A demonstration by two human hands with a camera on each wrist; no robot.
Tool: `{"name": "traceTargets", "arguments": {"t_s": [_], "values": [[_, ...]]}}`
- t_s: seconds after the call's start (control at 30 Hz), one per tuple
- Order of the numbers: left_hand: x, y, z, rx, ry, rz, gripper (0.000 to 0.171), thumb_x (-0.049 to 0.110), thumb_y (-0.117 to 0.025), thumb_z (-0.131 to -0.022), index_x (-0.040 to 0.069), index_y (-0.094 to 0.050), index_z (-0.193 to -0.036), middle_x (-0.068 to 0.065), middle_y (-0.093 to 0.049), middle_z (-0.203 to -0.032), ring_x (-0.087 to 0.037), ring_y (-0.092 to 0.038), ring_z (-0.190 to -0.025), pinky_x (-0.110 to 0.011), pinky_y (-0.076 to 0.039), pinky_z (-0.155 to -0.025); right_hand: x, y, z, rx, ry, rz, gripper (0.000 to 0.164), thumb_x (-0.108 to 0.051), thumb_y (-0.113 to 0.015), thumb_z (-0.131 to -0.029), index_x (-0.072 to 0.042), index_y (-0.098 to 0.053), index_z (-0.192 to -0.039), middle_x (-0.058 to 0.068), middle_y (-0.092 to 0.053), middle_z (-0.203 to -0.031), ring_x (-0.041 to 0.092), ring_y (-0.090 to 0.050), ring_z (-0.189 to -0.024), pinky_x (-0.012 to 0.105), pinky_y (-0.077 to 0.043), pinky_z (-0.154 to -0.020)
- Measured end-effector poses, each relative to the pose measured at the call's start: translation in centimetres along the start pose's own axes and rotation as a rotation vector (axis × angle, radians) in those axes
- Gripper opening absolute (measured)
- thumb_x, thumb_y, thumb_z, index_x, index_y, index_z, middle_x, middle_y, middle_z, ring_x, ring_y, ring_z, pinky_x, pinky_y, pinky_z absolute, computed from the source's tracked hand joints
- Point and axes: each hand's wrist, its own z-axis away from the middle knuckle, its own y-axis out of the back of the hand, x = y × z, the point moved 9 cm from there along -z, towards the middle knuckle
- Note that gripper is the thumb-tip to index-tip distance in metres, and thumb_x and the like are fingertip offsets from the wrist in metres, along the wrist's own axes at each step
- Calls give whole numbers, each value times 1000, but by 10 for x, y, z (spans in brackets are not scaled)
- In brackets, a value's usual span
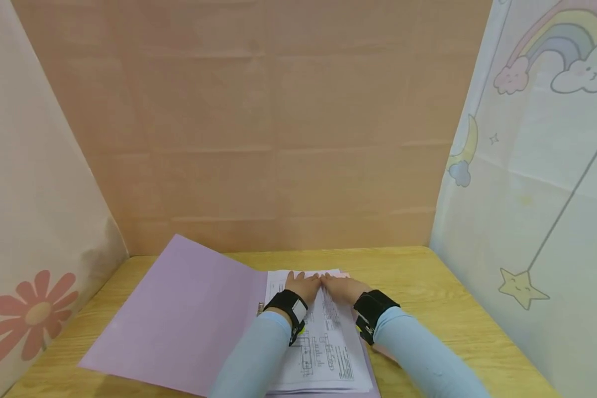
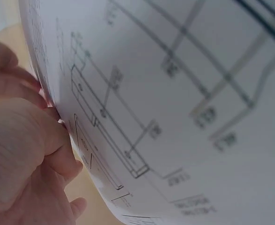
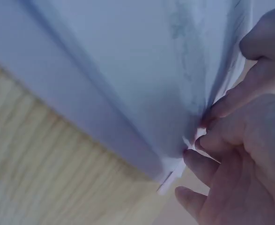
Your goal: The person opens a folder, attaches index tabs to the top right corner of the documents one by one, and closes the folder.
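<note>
Inside the lilac folder (image 1: pixel 179 326), white diagram-printed sheets (image 1: pixel 323 354), seemingly bowed.

A lilac folder (image 1: pixel 179 320) lies open on the wooden table (image 1: pixel 453 320) — its cover spread left, tilted off the surface. On its right half sits a stack of white sheets (image 1: pixel 328 370), printed with line drawings — the uppermost bowed upward.

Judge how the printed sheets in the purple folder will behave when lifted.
The printed sheets are probably floppy: paper bows in the left-wrist view. Their edges look thin, so tight pinching could crease them. Far edges lie unevenly, so some might slide apart.
</note>
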Motion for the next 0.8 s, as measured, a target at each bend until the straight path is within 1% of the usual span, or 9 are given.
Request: {"name": "traceTargets", "arguments": {"t_s": [0.13,0.2,0.23,0.33,0.43,0.5,0.67,0.77,0.8], "values": [[2,-3,-1,-6,4,20,43,22,-44,-102,32,-45,-144,13,-44,-148,-24,-39,-139,-51,-24,-114,12,-3,6,2,-21,1,48,-27,-31,-107,-11,-28,-152,11,-35,-154,35,-35,-140,52,-29,-111],[2,-2,-1,-7,7,6,44,21,-45,-101,32,-45,-144,13,-44,-148,-24,-40,-138,-51,-25,-113,18,-2,8,8,-12,11,47,-23,-35,-106,-10,-30,-151,13,-36,-153,36,-36,-139,52,-30,-110],[3,-2,-1,-9,7,2,44,21,-46,-101,31,-45,-144,13,-44,-148,-24,-40,-138,-51,-25,-113,22,-1,9,14,-24,-1,46,-24,-35,-106,-10,-33,-150,14,-40,-151,36,-41,-136,52,-32,-109],[3,0,1,-6,3,5,45,19,-46,-101,31,-45,-144,12,-44,-149,-24,-40,-138,-51,-26,-113,40,4,13,29,-106,-76,44,-28,-34,-107,-8,-42,-145,14,-50,-140,35,-50,-123,51,-37,-102],[2,2,4,3,2,15,45,18,-46,-102,30,-44,-145,12,-43,-149,-24,-40,-138,-51,-26,-113,55,9,14,53,-171,-141,46,-32,-30,-107,-7,-48,-141,13,-55,-126,32,-52,-108,49,-38,-97],[2,4,7,13,5,18,45,18,-46,-101,30,-45,-145,11,-43,-149,-24,-41,-137,-51,-27,-112,59,10,14,59,-182,-153,46,-32,-31,-107,-6,-50,-140,13,-56,-122,32,-51,-105,48,-38,-96],[3,8,14,22,-1,16,46,15,-45,-101,28,-43,-146,9,-42,-150,-24,-41,-137,-49,-28,-112,59,11,12,57,-161,-126,44,-28,-33,-107,-6,-47,-142,12,-56,-123,31,-51,-105,47,-38,-95],[5,9,15,16,-4,-10,46,16,-45,-102,27,-43,-146,9,-43,-150,-24,-41,-137,-48,-29,-112,59,10,13,59,-180,-159,43,-28,-32,-107,-6,-49,-140,12,-56,-120,31,-50,-104,45,-38,-91],[5,10,14,19,-3,-37,44,17,-46,-101,27,-45,-145,9,-45,-148,-22,-43,-136,-46,-30,-112,60,10,13,59,-193,-184,43,-29,-32,-107,-6,-51,-139,12,-56,-118,32,-50,-104,45,-37,-91]]}}
